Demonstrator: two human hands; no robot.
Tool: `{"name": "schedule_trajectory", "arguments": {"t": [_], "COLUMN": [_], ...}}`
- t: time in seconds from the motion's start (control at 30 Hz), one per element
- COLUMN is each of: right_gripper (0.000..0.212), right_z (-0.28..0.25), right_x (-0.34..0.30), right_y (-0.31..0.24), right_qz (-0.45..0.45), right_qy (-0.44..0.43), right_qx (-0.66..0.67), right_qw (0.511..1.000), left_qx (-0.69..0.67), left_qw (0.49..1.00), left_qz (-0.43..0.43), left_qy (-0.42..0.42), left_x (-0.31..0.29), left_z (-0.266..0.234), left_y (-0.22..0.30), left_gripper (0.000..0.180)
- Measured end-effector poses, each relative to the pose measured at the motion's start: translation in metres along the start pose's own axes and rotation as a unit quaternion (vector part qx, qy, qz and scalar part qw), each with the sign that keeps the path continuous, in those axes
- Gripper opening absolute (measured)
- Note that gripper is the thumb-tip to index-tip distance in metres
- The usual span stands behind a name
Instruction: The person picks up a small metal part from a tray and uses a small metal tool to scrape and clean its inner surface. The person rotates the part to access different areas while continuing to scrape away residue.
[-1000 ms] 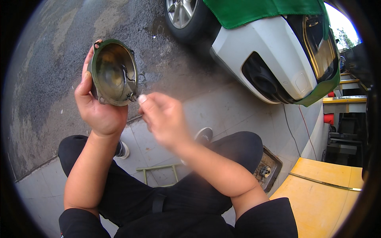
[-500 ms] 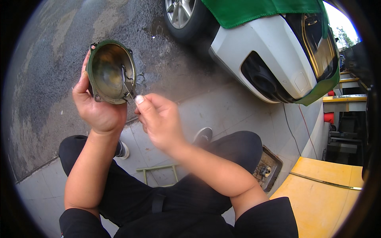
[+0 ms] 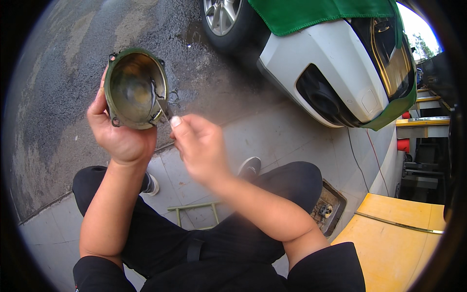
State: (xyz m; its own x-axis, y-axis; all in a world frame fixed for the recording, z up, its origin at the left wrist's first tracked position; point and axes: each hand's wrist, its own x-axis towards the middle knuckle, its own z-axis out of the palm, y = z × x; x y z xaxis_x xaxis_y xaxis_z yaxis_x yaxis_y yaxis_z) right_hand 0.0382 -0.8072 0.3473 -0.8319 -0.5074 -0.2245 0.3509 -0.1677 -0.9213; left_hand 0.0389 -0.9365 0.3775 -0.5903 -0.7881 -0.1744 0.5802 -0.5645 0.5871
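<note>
My left hand [image 3: 124, 142] cups a round, bowl-shaped lamp housing [image 3: 131, 90] from behind and below, thumb along its left side. The housing has a dark greenish rim with small mounting ears, and its open, dull brassy inside is turned up toward me. Dark residue runs along the inner right edge. Pinched between thumb and fingers of my right hand [image 3: 199, 146] is a thin metal blade [image 3: 163, 106]. Its tip reaches the housing's lower right rim. The blade's grip end is hidden by my fingers.
To the right stands a white car bumper [image 3: 321, 73] under a green cover [image 3: 311, 14], with a wheel [image 3: 221, 17] behind. Between my legs is a greenish metal frame [image 3: 194, 207]. A tray with small parts [image 3: 335, 194] lies by my right knee, beside a yellow panel [image 3: 389, 243].
My right hand has shifted slightly right, and the blade has moved with it along the rim. The housing has turned a little in my left hand, which stays in nearly the same place.
</note>
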Motion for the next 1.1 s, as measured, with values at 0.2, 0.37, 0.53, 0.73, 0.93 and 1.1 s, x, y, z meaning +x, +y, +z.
{"name": "schedule_trajectory", "arguments": {"t": [0.2,0.37,0.53,0.73,0.93,1.1], "right_gripper": [0.031,0.031,0.029,0.026,0.026,0.026], "right_z": [-0.001,-0.009,-0.010,-0.009,-0.011,-0.008], "right_x": [0.002,0.010,0.005,0.009,0.007,0.004], "right_y": [-0.001,-0.012,-0.019,-0.020,-0.023,-0.023], "right_qz": [0.023,-0.017,-0.088,-0.160,-0.129,-0.136], "right_qy": [0.001,0.009,-0.012,-0.002,0.015,-0.049], "right_qx": [0.029,-0.026,-0.126,-0.178,-0.175,-0.183], "right_qw": [0.999,0.999,0.988,0.971,0.976,0.972], "left_qx": [-0.035,-0.047,-0.029,-0.024,-0.035,-0.039], "left_qw": [0.996,0.985,0.985,0.974,0.971,0.972], "left_qz": [-0.031,-0.114,-0.153,-0.198,-0.215,-0.204], "left_qy": [-0.071,-0.125,-0.079,-0.103,-0.095,-0.114], "left_x": [0.006,0.009,0.008,0.006,0.009,0.010], "left_z": [-0.018,-0.029,-0.024,-0.021,-0.026,-0.030], "left_y": [0.001,0.008,0.006,0.010,0.008,0.005], "left_gripper": [0.048,0.042,0.043,0.046,0.048,0.046]}}
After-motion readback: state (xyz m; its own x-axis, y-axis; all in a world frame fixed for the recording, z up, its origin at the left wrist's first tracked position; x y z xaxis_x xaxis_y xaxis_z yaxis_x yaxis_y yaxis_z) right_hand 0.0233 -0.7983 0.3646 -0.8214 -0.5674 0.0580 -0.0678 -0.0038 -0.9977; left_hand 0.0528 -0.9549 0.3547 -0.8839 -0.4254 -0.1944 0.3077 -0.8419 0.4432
